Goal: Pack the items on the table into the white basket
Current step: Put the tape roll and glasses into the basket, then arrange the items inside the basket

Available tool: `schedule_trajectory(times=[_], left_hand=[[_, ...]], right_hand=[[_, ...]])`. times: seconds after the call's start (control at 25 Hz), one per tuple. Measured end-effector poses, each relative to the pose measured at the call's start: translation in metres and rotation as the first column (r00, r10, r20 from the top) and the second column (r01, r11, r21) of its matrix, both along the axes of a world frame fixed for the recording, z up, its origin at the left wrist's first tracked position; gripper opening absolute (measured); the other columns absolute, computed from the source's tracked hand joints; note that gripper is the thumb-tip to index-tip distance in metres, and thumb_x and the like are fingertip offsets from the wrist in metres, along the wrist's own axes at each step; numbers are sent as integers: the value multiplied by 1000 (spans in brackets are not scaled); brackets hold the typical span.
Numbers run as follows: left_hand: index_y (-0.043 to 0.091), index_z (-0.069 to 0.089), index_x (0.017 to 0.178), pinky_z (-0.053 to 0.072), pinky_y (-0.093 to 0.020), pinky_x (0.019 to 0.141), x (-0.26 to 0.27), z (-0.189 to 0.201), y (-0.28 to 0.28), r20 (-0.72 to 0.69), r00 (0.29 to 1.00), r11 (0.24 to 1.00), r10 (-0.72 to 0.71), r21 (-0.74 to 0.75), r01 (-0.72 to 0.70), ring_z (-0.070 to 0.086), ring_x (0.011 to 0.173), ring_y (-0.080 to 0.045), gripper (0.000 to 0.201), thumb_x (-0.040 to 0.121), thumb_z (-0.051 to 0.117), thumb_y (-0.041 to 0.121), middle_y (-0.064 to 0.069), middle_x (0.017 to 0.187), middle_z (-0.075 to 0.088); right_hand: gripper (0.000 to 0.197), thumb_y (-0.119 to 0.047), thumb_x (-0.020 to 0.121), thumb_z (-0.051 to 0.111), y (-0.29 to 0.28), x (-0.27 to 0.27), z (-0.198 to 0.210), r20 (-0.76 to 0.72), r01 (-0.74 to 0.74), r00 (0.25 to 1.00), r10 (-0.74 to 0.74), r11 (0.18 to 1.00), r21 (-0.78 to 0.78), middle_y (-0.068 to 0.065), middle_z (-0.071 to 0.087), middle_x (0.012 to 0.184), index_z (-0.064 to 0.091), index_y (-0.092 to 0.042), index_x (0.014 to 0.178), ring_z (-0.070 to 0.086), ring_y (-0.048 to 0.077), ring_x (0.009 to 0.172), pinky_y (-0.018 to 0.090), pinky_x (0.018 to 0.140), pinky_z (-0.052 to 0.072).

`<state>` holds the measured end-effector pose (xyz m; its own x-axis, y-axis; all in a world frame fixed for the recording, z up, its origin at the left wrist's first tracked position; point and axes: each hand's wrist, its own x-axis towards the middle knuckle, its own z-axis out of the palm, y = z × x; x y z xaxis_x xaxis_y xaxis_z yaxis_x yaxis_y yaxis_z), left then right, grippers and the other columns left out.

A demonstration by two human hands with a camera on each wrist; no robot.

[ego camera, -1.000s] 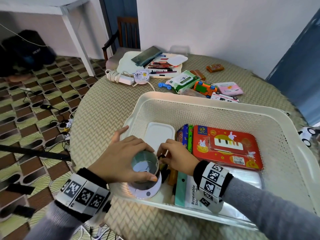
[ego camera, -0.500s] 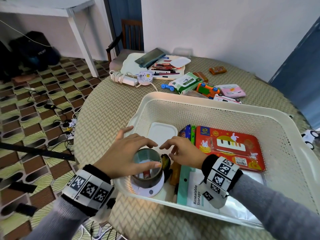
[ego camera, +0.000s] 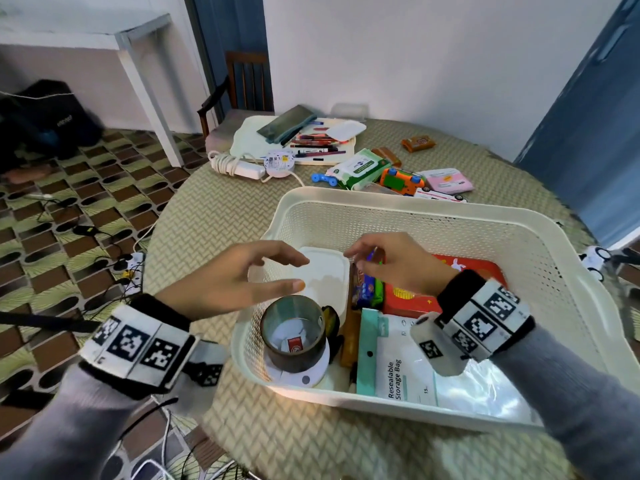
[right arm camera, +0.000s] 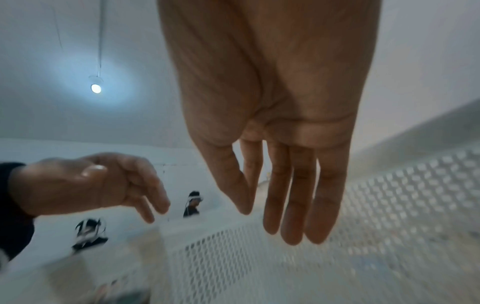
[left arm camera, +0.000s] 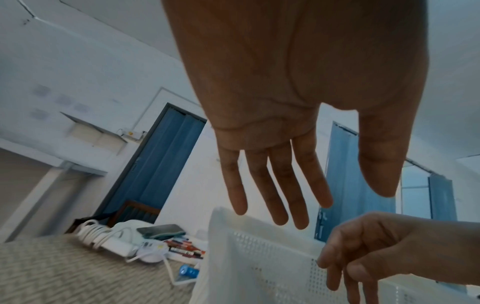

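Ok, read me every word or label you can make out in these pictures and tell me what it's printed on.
"Resealable Storage Bag": on the bag pack in the white basket.
"15": a small number on the same pack; what follows it is unreadable.
The wipes pack, red box, pink packet, round white device and snack wrappers carry print, but it is too small or blurred.

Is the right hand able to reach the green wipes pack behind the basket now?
Probably yes. The right hand is open and holds nothing, and the wipes pack lies uncovered on the table just past the white basket; it must only pass over the far rim.
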<state>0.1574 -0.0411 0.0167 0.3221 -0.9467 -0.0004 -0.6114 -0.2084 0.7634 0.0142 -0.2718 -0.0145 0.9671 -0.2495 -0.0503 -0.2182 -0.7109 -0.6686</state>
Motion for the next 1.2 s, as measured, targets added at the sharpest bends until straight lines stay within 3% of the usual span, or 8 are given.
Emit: schedule_trajectory(times=[0.16,0.32,0.48,0.56,0.68,0.84,1.04,1.2], left_hand=[[36,65,108,44,-27,91,5,35,-14,61,996,998,-63,-25,64,58,105,6,46,71,62,63,22,110,65],[33,65,110,46,-26,90,-11,58,-38,122,971,976,-205,-43,211,58,104,6,31,83,63,48,19,109,66],[25,67,109,44,-12,81,-49,58,-63,126,919,918,-372,-95,385,58,99,6,22,88,64,33,15,105,67],[20,68,107,40,-4,77,-77,54,-73,123,876,867,-467,-130,481,59,96,5,19,89,65,25,12,103,68],[15,69,105,40,-5,77,-132,44,-82,127,790,765,-600,-198,613,59,94,2,18,88,67,21,9,100,69],[17,68,103,39,-8,76,-203,13,-82,80,632,606,-771,-215,766,58,94,-1,14,91,64,23,8,99,68],[18,63,113,37,-4,79,-289,-40,-85,-23,424,424,-906,-11,906,54,95,4,23,92,61,24,8,109,64],[28,57,118,46,-23,93,-340,-95,-107,-108,445,429,-889,141,892,53,103,1,27,91,59,28,13,116,58]], right_hand=[[17,-14,90,60,3,-21,56,51,130,991,-125,986,-103,-6,66,98,68,-25,101,61,6,82,17,73,49],[12,-22,92,58,15,-66,100,104,376,925,-365,917,-135,-10,62,90,66,-25,100,56,2,77,9,64,43],[14,-20,91,60,43,-121,107,176,617,780,-600,784,-64,-4,66,89,70,-22,100,61,12,74,15,62,46],[14,-17,90,61,63,-153,96,192,712,690,-698,702,-11,-2,68,88,71,-19,100,61,11,72,14,64,47],[14,-15,89,62,91,-206,66,232,851,487,-842,517,92,0,69,85,71,-21,97,65,17,73,30,66,52],[15,-8,90,59,132,-269,18,161,934,222,-962,257,247,1,66,76,70,-18,93,61,14,66,25,62,47],[21,-8,91,57,174,-342,-50,-44,940,28,-999,11,340,-2,68,92,65,-27,88,61,14,82,33,76,50],[17,-8,93,53,183,-386,-91,-169,924,-58,-984,-117,363,-6,62,102,63,-19,102,59,11,84,22,70,49]])
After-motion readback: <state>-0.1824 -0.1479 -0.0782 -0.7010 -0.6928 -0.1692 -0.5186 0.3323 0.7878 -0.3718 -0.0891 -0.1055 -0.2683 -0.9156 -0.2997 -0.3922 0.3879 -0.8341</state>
